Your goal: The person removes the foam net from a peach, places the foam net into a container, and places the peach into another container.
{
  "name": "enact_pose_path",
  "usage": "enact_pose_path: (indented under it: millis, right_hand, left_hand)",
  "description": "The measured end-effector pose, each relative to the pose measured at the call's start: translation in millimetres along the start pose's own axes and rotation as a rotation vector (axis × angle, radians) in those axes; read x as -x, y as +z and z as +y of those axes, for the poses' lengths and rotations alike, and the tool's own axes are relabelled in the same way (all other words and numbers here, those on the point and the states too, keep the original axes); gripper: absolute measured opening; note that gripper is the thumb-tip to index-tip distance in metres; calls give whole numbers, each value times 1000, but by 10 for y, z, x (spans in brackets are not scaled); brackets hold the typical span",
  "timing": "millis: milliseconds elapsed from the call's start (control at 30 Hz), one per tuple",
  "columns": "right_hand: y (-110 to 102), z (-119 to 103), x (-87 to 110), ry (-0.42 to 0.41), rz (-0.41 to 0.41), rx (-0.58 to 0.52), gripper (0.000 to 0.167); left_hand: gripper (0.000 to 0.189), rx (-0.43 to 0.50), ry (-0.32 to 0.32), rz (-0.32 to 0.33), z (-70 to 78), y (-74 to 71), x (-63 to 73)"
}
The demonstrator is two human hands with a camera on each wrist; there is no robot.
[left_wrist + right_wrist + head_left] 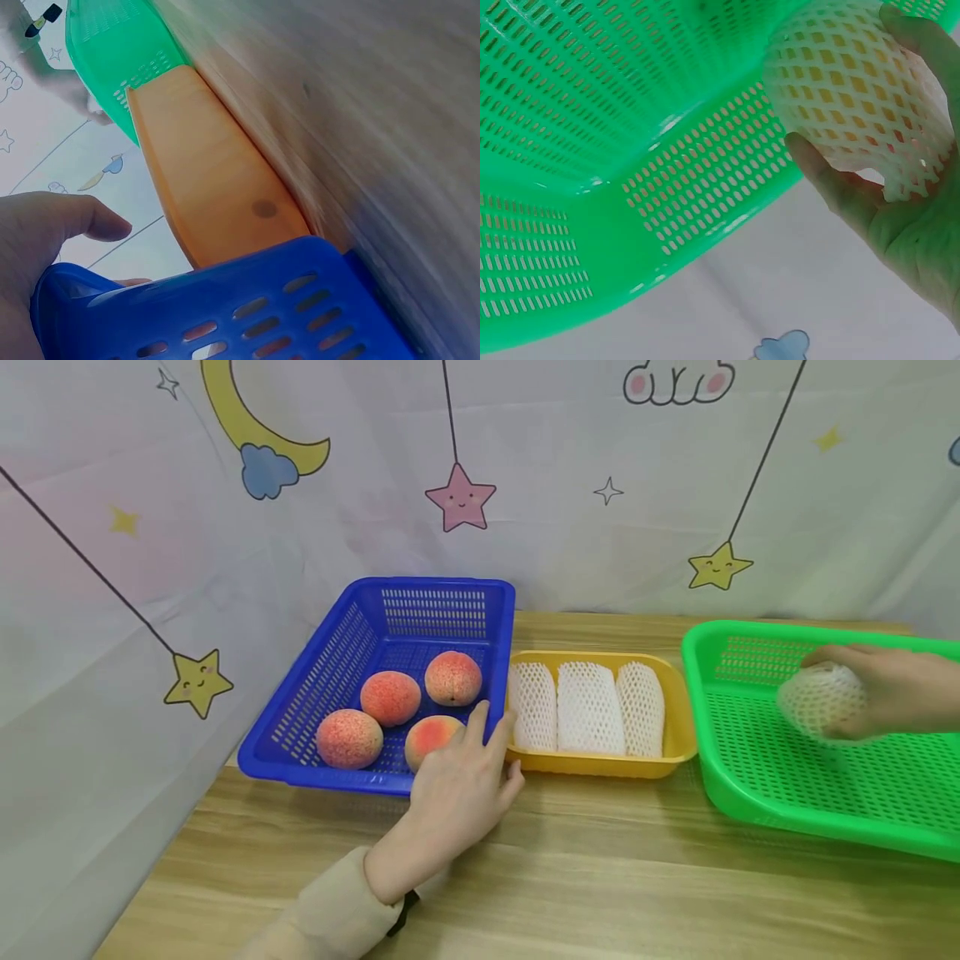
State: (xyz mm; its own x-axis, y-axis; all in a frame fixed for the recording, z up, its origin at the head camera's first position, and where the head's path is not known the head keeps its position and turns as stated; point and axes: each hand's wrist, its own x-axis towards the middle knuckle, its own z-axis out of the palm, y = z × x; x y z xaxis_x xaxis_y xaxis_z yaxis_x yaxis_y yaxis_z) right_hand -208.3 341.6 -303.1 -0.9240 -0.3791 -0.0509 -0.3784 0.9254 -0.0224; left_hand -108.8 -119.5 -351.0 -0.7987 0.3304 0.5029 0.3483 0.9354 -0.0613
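My right hand (900,689) grips a peach in a white foam net (821,700) over the green basket (787,827). In the right wrist view, the netted peach (847,90) sits between thumb and fingers, yellow and pink showing through the mesh. My left hand (461,785) lies over the near right corner of the blue basket (322,774), its fingers loosely spread along the rim and partly covering one peach (429,739). The left wrist view shows the thumb standing off the rim; the other fingers are mostly hidden there. Three more peaches, including a red one (390,697), lie in the blue basket.
Between the two baskets stands a yellow tray (678,718) holding three white foam nets (588,708). All three containers stand side by side on a wood-grain table (600,868). A printed white curtain (555,552) hangs behind and to the left.
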Motion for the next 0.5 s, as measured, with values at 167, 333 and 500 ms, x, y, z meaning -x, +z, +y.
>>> enact_pose_path:
  millis: [167,333,500]
  right_hand:
    - [-63,-94,121,-36,117,-41,92]
    - [-134,-213,237,-43,231,-112,93]
    - [-186,-363,350,-9,296,-159,94]
  left_hand:
    - [54,49,-10,9,-12,-5,-6]
    - [54,104,-16,21,-29,-9,-3]
    - [51,134,2,16,-27,-24,-6]
